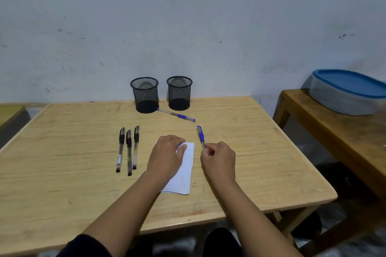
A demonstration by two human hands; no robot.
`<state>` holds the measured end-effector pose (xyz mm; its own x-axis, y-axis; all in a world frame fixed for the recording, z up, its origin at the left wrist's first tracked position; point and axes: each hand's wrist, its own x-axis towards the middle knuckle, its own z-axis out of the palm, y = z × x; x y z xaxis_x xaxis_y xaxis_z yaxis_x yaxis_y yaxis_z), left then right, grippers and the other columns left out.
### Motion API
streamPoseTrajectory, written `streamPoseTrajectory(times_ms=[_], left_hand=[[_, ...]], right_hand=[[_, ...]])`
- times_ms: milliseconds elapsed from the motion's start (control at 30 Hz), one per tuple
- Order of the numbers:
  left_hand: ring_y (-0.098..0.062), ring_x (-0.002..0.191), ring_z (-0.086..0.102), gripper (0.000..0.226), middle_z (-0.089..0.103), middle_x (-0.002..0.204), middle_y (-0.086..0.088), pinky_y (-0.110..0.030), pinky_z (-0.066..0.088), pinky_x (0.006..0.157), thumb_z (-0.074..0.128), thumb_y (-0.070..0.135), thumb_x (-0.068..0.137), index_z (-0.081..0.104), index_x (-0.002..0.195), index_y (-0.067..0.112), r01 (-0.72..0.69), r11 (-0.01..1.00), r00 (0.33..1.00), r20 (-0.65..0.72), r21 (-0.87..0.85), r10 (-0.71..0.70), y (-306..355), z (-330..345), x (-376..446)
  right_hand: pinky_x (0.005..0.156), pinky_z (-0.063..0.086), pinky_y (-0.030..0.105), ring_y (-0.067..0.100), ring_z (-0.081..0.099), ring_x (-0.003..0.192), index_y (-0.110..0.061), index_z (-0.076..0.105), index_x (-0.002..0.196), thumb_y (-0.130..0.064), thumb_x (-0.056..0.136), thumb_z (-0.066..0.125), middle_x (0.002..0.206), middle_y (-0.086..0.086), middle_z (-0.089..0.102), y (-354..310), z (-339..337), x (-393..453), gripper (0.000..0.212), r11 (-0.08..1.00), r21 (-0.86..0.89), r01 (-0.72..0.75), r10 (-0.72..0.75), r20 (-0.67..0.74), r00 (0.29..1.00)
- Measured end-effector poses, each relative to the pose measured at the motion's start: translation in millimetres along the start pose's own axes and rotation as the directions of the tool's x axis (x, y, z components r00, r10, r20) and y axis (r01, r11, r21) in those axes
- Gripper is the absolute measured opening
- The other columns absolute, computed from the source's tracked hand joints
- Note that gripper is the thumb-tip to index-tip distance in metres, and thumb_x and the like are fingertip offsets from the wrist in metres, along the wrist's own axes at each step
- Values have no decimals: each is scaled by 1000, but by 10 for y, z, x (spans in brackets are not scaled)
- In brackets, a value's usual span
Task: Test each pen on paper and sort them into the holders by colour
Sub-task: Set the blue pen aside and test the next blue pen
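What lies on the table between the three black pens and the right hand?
In the head view, the left hand pressing the white paper sits between the three black pens and the right hand.

Two bare forearms reach up from the bottom edge of the frame, each ending in a bare hand: the left hand [166, 153] near the centre, the right hand [219, 159] just to its right. No rings, watch or bracelets show on either wrist or on the fingers. At the lower left, a dark, black-looking sleeve [87, 246] is pushed up to about the elbow of the left arm. The right arm shows no sleeve within the frame.
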<state>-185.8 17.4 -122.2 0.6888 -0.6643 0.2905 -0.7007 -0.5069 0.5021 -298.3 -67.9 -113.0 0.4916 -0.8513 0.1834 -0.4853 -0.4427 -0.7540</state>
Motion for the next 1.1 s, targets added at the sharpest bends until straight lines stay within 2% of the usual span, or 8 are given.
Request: streamPoseTrajectory(times_ms=[133, 233, 333, 433, 633, 700, 867, 1100], left_hand=[[-13, 120, 42, 31, 58, 125, 6, -22, 34, 91, 44, 35, 93, 57, 119, 24, -12, 1000, 1000, -8, 27, 13, 3, 13, -8], [-12, 120, 42, 32, 58, 125, 6, -22, 34, 92, 44, 35, 93, 56, 121, 24, -17, 1000, 1000, -2, 25, 17, -9, 24, 4], [-12, 121, 41, 32, 57, 126, 6, -22, 33, 94, 47, 35, 92, 56, 121, 25, -20, 1000, 1000, 24, 17, 20, -34, 5, 71], [-13, 121, 42, 32, 58, 125, 5, -23, 33, 94, 51, 33, 90, 57, 119, 23, -41, 999, 999, 9, 10, 41, -62, -73, 254], [-22, 119, 45, 33, 59, 123, -7, -32, 40, 95, 55, 24, 89, 57, 120, 15, -25, 999, 999, -21, 43, 26, -191, -199, 806], [-22, 116, 47, 32, 60, 122, -8, -33, 42, 93, 55, 21, 89, 57, 120, 15, -33, 997, 999, -8, 74, 33, -239, -188, 971], [-18, 112, 49, 29, 61, 117, -2, -31, 43, 93, 58, 20, 87, 58, 116, 17, -90, 989, 996, 38, 121, 86, -403, -49, 1253], [-20, 101, 50, 18, 64, 104, -4, -34, 47, 85, 53, 19, 90, 63, 105, 16, -95, 989, 995, 47, 113, 90, -486, 89, 1403]], right_hand=[[47, 21, 16, 16, 37, 60, -14, 44, 62, -9, 84, 50, 73, 7, 43, -5, 1, 24, 24, 999, -21, 24, -24, 33, 999], [47, 26, 19, 17, 42, 62, -8, 53, 65, -12, 85, 50, 79, 11, 51, -13, 2, 52, 21, 998, -59, 20, -16, 69, 998], [67, 43, 23, 19, 57, 84, -5, 68, 98, -20, 87, 52, 104, 10, 59, -47, -57, 148, 24, 998, -56, 16, -12, 76, 997], [77, 44, 24, 12, 56, 89, -11, 64, 115, -24, 87, 55, 116, 4, 58, -103, -124, 375, 32, 997, -64, 35, -28, 103, 994], [76, 40, 21, 13, 56, 97, -15, 63, 120, -21, 86, 57, 122, 2, 61, -219, -51, 933, 36, 994, -67, 92, -75, 222, 972], [75, 40, 21, 10, 52, 91, -17, 61, 122, -20, 85, 58, 122, 2, 61, -249, 28, 1083, 37, 991, -86, 107, -82, 254, 964], [84, 48, 26, 16, 57, 104, -14, 61, 123, -22, 83, 65, 120, 4, 62, -258, 267, 1333, 41, 969, -153, 194, -134, 335, 933], [68, 44, 22, 14, 55, 84, -11, 70, 103, -21, 84, 62, 104, 6, 60, -243, 499, 1487, 22, 937, -218, 271, -200, 300, 933]])
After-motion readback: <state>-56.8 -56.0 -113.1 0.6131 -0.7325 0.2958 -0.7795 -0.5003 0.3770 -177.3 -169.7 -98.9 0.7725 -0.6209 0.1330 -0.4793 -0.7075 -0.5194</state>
